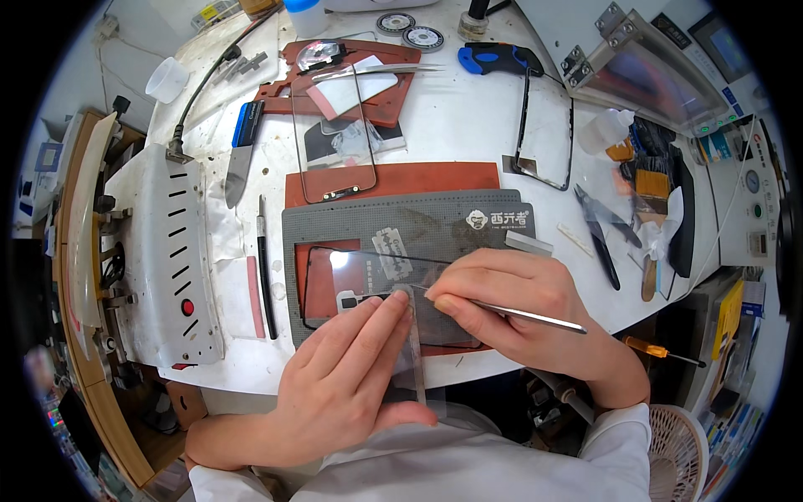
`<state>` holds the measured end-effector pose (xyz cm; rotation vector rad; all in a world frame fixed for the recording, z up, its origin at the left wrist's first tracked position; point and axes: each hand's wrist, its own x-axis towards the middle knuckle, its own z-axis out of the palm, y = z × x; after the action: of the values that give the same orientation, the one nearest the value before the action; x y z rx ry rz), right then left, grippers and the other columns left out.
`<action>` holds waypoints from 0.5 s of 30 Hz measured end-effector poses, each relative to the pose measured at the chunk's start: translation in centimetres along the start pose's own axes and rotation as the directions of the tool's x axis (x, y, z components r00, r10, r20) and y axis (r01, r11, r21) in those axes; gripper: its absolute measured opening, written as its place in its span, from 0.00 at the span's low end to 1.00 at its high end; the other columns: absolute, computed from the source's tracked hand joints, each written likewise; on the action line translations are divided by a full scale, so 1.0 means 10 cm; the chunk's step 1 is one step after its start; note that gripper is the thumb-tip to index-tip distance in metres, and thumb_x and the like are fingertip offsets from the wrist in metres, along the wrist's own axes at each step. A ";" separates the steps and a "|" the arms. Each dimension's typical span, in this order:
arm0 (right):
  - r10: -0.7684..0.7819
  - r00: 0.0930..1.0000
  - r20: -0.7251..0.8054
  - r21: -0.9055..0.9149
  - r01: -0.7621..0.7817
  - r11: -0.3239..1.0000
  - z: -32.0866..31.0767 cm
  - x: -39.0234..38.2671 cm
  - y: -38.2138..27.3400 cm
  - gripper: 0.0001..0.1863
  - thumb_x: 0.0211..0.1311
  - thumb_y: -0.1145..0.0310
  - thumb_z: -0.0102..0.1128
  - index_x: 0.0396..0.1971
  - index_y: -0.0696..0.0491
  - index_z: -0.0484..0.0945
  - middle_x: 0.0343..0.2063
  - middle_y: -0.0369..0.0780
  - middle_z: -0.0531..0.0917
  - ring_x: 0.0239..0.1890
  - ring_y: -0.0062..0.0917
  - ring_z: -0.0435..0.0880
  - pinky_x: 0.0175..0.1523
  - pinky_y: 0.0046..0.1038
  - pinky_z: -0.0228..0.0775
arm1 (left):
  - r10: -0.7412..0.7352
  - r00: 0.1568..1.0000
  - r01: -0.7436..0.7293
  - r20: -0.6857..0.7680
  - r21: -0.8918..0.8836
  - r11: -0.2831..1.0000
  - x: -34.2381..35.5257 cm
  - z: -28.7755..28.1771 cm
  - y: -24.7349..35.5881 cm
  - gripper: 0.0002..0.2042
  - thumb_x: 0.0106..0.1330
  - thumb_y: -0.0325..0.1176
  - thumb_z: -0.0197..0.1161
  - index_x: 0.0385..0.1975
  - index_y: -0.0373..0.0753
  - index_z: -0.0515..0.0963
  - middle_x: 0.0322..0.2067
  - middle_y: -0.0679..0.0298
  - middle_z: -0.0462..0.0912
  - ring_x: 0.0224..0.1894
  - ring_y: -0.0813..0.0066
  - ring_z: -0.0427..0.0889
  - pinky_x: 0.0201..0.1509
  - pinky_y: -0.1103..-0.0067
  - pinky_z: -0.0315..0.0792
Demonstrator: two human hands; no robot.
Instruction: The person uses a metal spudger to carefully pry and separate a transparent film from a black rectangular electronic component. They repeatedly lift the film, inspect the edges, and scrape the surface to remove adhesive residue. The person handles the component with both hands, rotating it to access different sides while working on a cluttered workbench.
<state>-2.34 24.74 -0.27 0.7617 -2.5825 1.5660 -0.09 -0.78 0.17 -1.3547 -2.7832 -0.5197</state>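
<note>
A glass panel with a black border lies on a dark grey perforated mat over a red mat. My left hand rests with fingers stretched out, their tips pressing a narrow translucent strip at the panel's middle. My right hand grips a slim silver metal tool, its front end near my left fingertips and partly hidden. A razor-blade-like plate lies just above those fingertips.
A white metal machine stands left, beside a black pen-like knife. Behind are phone frames, red plates and a blue-handled knife. At right are pliers, brushes, a bottle and an orange screwdriver.
</note>
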 end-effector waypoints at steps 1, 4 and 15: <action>0.003 1.000 0.002 -0.001 -0.003 1.000 0.00 0.00 0.00 0.07 0.65 0.77 0.70 0.42 0.59 0.85 0.35 0.43 0.87 0.34 0.36 0.87 0.38 0.33 0.80 | 0.001 1.000 -0.001 0.000 0.003 1.000 0.00 0.00 0.00 0.49 0.61 0.73 0.60 0.60 0.23 0.80 0.66 0.51 0.78 0.64 0.55 0.78 0.66 0.65 0.75; -0.006 1.000 -0.003 0.004 0.006 1.000 0.00 0.00 0.00 0.07 0.65 0.78 0.70 0.42 0.59 0.85 0.35 0.43 0.87 0.34 0.36 0.87 0.38 0.33 0.79 | 0.000 1.000 0.000 0.001 0.006 1.000 -0.01 0.01 0.00 0.49 0.61 0.73 0.60 0.60 0.23 0.80 0.66 0.52 0.78 0.63 0.55 0.79 0.65 0.66 0.76; 0.004 1.000 0.013 0.004 -0.004 1.000 -0.03 -0.01 0.00 0.07 0.64 0.79 0.70 0.41 0.59 0.85 0.35 0.43 0.86 0.33 0.36 0.87 0.37 0.33 0.79 | -0.009 1.000 0.010 0.010 -0.005 1.000 0.00 -0.01 0.00 0.48 0.61 0.72 0.61 0.59 0.24 0.81 0.66 0.52 0.78 0.64 0.56 0.79 0.65 0.66 0.76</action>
<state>-2.32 24.99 -0.14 0.7705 -2.5922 1.5727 -0.10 -0.76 0.33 -1.3492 -2.7992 -0.5223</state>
